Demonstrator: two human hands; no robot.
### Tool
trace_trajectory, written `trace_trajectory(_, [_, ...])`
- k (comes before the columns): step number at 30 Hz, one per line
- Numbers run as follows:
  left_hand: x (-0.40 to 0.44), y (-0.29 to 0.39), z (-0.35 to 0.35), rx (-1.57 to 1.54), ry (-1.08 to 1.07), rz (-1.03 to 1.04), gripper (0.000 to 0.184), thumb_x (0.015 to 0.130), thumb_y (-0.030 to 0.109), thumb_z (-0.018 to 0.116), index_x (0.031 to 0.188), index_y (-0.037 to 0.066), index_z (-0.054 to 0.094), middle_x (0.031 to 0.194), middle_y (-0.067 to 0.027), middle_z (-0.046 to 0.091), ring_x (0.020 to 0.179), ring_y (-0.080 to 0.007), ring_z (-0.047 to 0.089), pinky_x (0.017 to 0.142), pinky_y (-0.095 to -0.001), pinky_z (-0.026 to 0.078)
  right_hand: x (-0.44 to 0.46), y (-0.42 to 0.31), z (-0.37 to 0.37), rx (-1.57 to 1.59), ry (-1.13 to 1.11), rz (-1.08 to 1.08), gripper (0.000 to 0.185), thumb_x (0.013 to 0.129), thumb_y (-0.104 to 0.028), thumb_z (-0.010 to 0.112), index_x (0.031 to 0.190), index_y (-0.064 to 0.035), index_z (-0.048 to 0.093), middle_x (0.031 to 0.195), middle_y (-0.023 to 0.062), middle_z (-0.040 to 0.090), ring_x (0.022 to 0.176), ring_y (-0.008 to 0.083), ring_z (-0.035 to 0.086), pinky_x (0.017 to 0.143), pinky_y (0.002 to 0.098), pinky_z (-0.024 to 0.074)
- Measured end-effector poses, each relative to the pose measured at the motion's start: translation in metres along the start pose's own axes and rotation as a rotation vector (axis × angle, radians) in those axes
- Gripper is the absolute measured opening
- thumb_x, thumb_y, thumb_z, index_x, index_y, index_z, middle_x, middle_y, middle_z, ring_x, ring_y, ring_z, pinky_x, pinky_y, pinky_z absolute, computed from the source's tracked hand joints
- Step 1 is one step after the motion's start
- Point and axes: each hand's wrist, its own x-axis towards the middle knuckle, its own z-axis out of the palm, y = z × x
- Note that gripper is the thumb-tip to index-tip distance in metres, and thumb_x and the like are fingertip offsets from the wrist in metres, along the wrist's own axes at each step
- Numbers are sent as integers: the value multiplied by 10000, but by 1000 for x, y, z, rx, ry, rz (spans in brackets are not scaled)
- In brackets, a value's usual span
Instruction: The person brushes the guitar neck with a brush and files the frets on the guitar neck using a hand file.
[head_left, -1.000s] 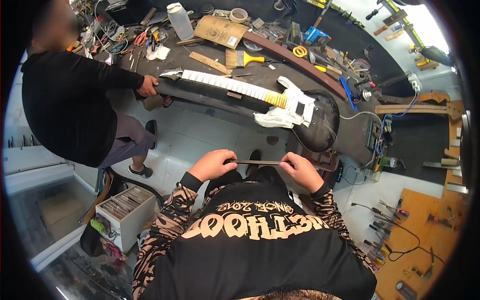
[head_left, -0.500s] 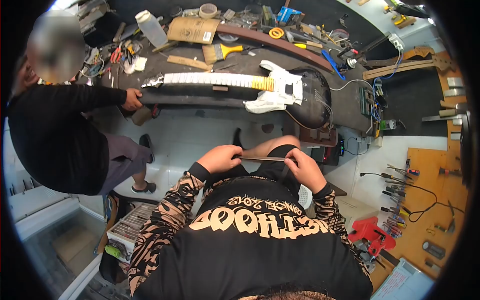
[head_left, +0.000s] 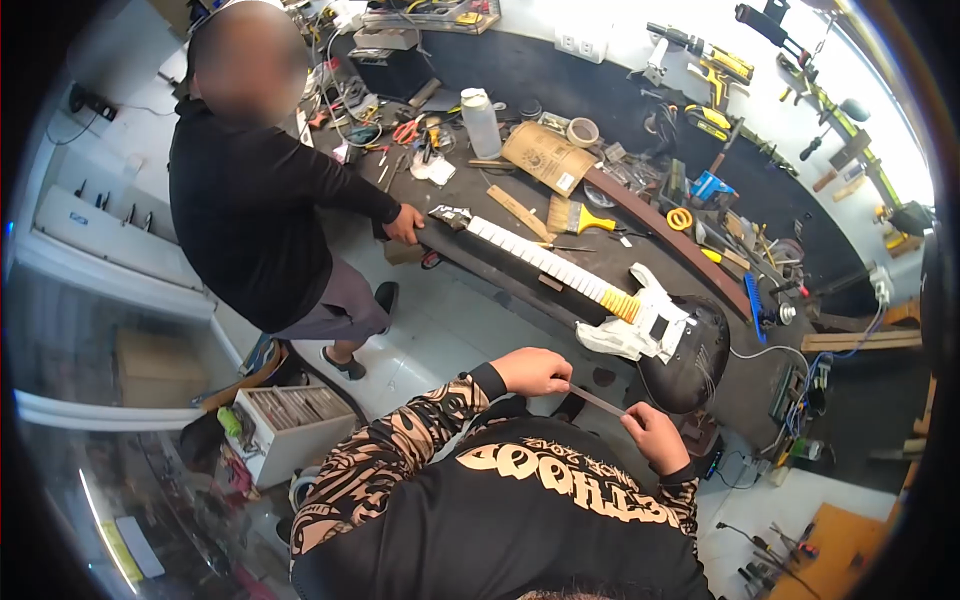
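A thin flat strip (head_left: 597, 400) stretches between my two hands in front of my chest. My left hand (head_left: 533, 372) is closed on its left end, and my right hand (head_left: 654, 437) pinches the other end. Beyond them, a dark electric guitar (head_left: 700, 345) lies on the bench, its body partly covered in white material. White strips run along most of its neck (head_left: 535, 255), with yellow ones near the body. A clear bottle (head_left: 481, 125), a brown paper envelope (head_left: 548, 158) and a wide brush (head_left: 580, 217) lie behind the guitar.
A person in black (head_left: 260, 210) stands at the left with a hand on the bench edge (head_left: 480, 275). A white box of flat pieces (head_left: 290, 430) is at lower left. Tools hang on the back wall, with more on a wooden board (head_left: 850, 550) at lower right.
The view has swung, so the bench and the person appear further right and lower. The strip now slants down to the right, still held by both hands.
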Motion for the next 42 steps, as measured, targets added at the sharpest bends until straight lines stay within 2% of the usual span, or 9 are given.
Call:
trace_trajectory(11, [-24,4,47,-174,117,-286,263,1008,238,798,1154,43,700,1089,-188,764,1050,-419,730,910,-499,571,82,51,-46,39,-384,-222,274,1067,-290,780,1084,-17,777,967,205,792,923,405,769,822,467,593])
trace_trajectory(14, [-38,24,37,-188,270,-361,252,1005,202,806,1172,46,699,1066,-199,786,1018,-418,748,895,-490,579,99,69,-74,20,-232,-261,226,1032,-262,821,1076,-51,754,933,182,768,898,390,758,804,473,588])
trace_trajectory(17, [-40,42,30,-134,353,-379,232,989,192,811,1135,48,701,990,-187,777,947,-401,753,848,-470,585,104,46,-81,-241,-11,-610,477,914,-291,913,1251,-30,699,1269,222,635,1190,467,639,1041,540,544])
trace_trajectory(20, [-23,62,25,28,424,-376,224,939,166,823,1089,49,705,904,-152,760,859,-355,750,786,-450,582,110,13,-53,-125,-27,-774,423,1002,-345,832,1275,-45,711,1171,185,712,1091,416,717,947,506,591])
trace_trajectory(23, [-16,67,25,12,497,-307,230,911,161,829,1075,57,707,912,-113,743,868,-319,745,792,-436,573,103,-4,-37,-184,-267,-581,347,1081,-378,735,1267,-86,721,1046,173,753,994,410,754,883,526,598])
trace_trajectory(28, [-23,45,4,45,431,-256,206,952,230,793,1087,76,770,949,-100,755,943,-342,743,831,-446,584,87,38,-78,-82,-193,-494,247,1118,-276,693,1243,-72,757,1053,187,785,985,370,774,878,482,600])
trace_trajectory(32, [-15,36,11,-13,475,-176,218,1039,274,740,1075,64,782,985,-96,751,989,-342,731,872,-447,580,66,62,-97,451,-51,-68,264,1174,-205,631,1309,-10,748,1073,32,755,948,149,700,903,342,577])
trace_trajectory(34, [-3,35,15,-34,478,-136,237,1076,285,713,1077,57,779,1006,-97,750,1011,-342,727,894,-450,578,67,59,-77,592,204,-197,301,1212,-230,588,1343,1,731,1142,32,735,991,133,688,944,309,563])
trace_trajectory(42, [-18,21,4,-125,535,-51,201,1079,235,723,1076,37,760,988,-109,727,958,-327,707,837,-426,550,75,-9,-12,1063,256,-207,550,1272,-439,418,1517,1,640,1278,112,740,1164,169,715,1062,351,577])
